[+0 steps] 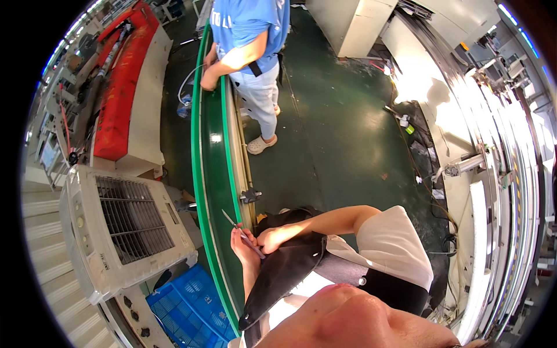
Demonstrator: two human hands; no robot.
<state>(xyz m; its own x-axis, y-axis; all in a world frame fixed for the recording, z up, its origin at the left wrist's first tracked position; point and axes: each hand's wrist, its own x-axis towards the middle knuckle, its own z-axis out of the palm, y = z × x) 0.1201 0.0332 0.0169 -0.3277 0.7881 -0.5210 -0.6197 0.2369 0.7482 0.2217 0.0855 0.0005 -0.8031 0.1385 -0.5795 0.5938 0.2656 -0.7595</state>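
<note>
My left hand (242, 243) is over the green conveyor belt, fingers curled round a slim tool (244, 236) with a pointed metal blade and a dull purplish-grey handle; its exact kind is too small to tell. The point sticks out past my fingers, up and to the left. Close against the handle, my right hand (268, 239) is closed, and what it grips, if anything, is hidden. Below both hands, a black apron or cloth (281, 278) lies over my front. The green belt (216, 168) runs away from me between bright green side rails.
Farther along the belt a person in a blue shirt (246, 35) stands with both hands over it. To the left are a boxy vented cooler (133, 217), a blue crate (188, 304) and a red-topped machine (119, 110). A black clamp knob (250, 195) juts from the right rail.
</note>
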